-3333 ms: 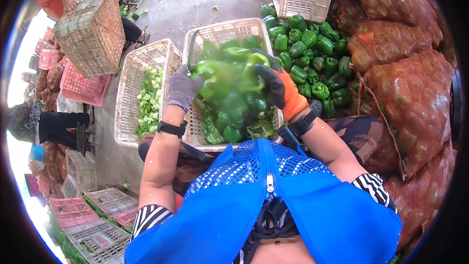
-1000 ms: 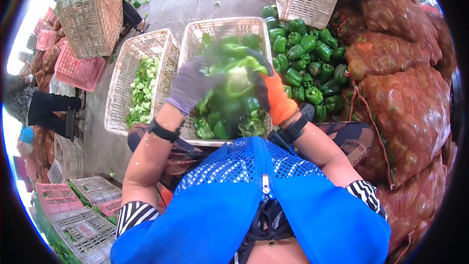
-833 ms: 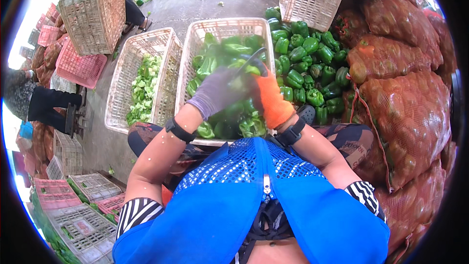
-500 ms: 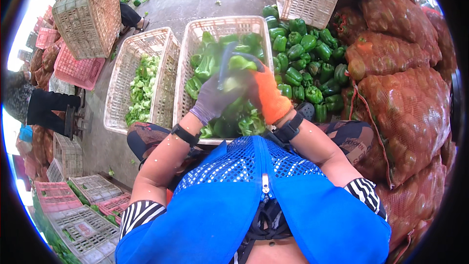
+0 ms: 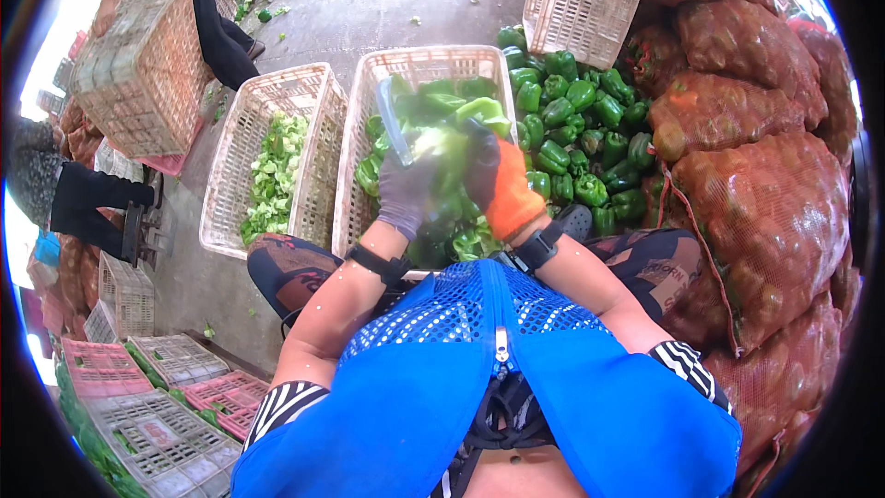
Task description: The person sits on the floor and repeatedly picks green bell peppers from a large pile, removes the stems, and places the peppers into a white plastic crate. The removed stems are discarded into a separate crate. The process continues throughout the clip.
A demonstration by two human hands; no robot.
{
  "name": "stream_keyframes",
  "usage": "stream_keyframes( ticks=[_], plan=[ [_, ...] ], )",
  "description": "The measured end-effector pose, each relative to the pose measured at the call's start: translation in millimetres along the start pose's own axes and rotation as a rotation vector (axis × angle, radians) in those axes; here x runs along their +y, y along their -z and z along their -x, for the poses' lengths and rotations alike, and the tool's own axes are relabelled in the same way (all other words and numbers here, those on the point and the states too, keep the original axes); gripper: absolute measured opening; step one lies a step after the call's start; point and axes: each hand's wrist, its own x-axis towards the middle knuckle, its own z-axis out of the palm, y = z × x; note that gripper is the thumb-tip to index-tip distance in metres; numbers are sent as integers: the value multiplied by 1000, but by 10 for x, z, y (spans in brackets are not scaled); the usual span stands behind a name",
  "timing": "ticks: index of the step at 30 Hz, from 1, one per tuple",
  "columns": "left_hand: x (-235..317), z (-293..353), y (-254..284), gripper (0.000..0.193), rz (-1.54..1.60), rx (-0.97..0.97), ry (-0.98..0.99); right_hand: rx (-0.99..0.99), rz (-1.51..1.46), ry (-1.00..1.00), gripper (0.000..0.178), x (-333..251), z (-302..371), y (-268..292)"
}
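Note:
My left hand [image 5: 409, 192], in a grey-purple glove, is closed on a knife [image 5: 391, 120] whose pale, blurred blade points away from me. My right hand [image 5: 501, 177], in an orange glove with dark fingers, grips a green bell pepper [image 5: 485, 112] that looks cut open. Between the hands is a pale, smeared patch, perhaps the pepper's core [image 5: 430, 142]; I cannot make it out. Both hands are over a whitish plastic crate [image 5: 431, 57] of green peppers, some cut open. Whole green peppers [image 5: 581, 97] lie heaped to its right.
Left of the crate stands another crate [image 5: 221, 175] with pale green trimmings [image 5: 275, 166]. An upended crate [image 5: 590, 0] rests behind the pepper heap. Red mesh sacks [image 5: 756, 221] are stacked at right. A person [image 5: 207, 9] at far left carries a crate [image 5: 147, 65]; more crates [image 5: 166, 424] stand lower left.
My hands have drawn slightly apart; the knife blade has swung left, away from the pepper. At far left, the person with the crate has stepped, and that crate has shifted left and down.

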Motion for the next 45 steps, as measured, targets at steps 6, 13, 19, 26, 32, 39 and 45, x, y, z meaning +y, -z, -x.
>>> stream_keyframes(
  ticks=[6,13,19,26,32,39,45],
  plan=[
    [112,-62,-26,47,-299,60,-217,36,113,183,25,-169,99,53],
    [87,-234,93,37,-2,99,220,-44,3,106,21,43,36,2],
    [226,-206,379,51,968,-169,533,-190,1,48,34,-177,-73,209],
    [485,-189,682,51,1073,-80,630,-269,-74,123,46,-7,-175,79],
    [770,-162,1034,42,913,-44,372,-775,-8,-210,60,1,-129,-357],
    [529,-76,941,51,265,11,180,-686,-432,-250,74,-384,35,-408],
    [408,58,711,55,319,-49,243,-534,26,-55,61,-297,-6,-366]
  ],
)
